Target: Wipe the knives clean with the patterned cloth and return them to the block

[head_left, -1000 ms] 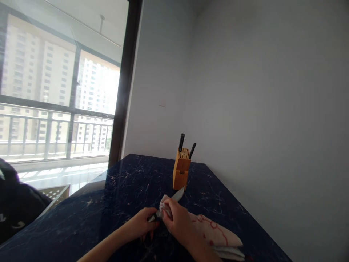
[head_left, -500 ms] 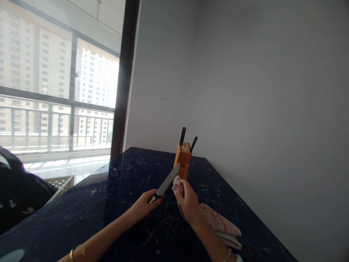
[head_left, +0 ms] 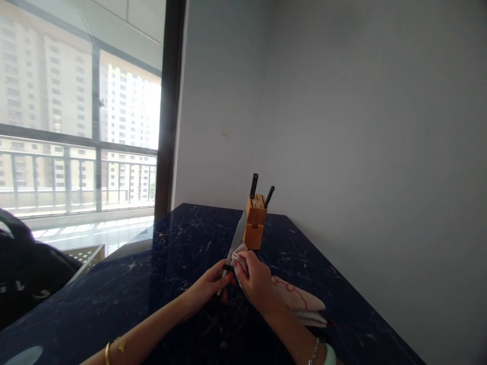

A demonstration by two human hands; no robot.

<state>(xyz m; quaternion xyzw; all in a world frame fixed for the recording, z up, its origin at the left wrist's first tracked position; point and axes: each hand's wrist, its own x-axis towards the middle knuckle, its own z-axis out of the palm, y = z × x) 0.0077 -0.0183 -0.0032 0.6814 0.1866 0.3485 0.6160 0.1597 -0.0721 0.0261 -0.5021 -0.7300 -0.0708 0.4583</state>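
Observation:
My left hand (head_left: 213,279) is closed round the handle of a kitchen knife (head_left: 238,234), whose broad blade points up and away from me. My right hand (head_left: 255,278) pinches a bunched part of a pale cloth (head_left: 299,296) with a red pattern, close against the lower blade near the handle. The rest of the cloth hangs out under my right wrist towards the tabletop. Just behind the blade stands a wooden knife block (head_left: 256,217) with two black-handled knives in it, one upright (head_left: 254,185) and one leaning right (head_left: 270,196).
The dark blue marbled table (head_left: 182,248) runs back to a grey wall (head_left: 361,152). A black bag (head_left: 30,274) sits at the far left, beside a perforated light-coloured piece (head_left: 89,256). A large window (head_left: 76,126) is on the left.
The knife has swung more upright and its handle has come closer to my right hand. My right hand has moved left with the cloth, onto the blade's lower part.

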